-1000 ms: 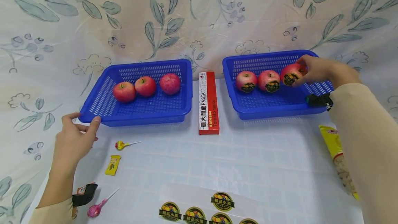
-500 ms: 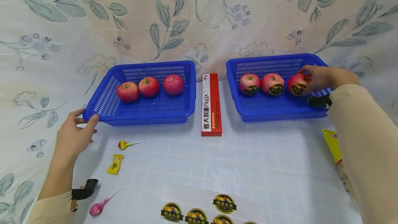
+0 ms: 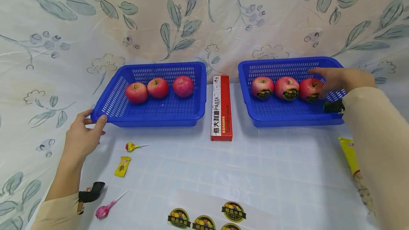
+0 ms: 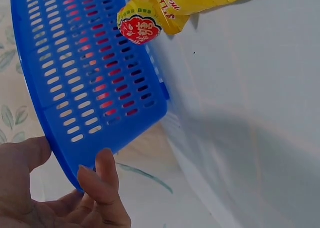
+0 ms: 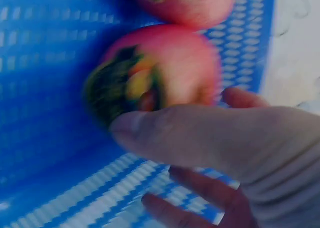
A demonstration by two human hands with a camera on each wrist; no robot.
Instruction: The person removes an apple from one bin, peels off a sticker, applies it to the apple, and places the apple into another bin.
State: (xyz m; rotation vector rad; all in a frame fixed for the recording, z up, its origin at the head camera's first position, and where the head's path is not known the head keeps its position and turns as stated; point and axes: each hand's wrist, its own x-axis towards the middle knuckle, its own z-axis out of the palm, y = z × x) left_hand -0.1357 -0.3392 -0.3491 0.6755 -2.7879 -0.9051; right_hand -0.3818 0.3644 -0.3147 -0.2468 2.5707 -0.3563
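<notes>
The left hand (image 3: 82, 136) pinches the near corner of the left blue basket (image 3: 156, 119). The right hand (image 3: 346, 80), fingers loosely spread, is at the rightmost stickered apple (image 3: 309, 87), inside the right blue basket (image 3: 297, 119).

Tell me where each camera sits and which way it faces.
Head: worn on the person's head, facing forward and down at the left basket and right basket; the left hand, right hand and both sleeves show.
Left wrist: worn on the left wrist, facing the left basket's corner; the left hand shows, gripping it.
Right wrist: worn on the right wrist, facing into the right basket at a stickered apple; the right hand shows, blurred.
Shared: head and left wrist both show the yellow lollipop.
</notes>
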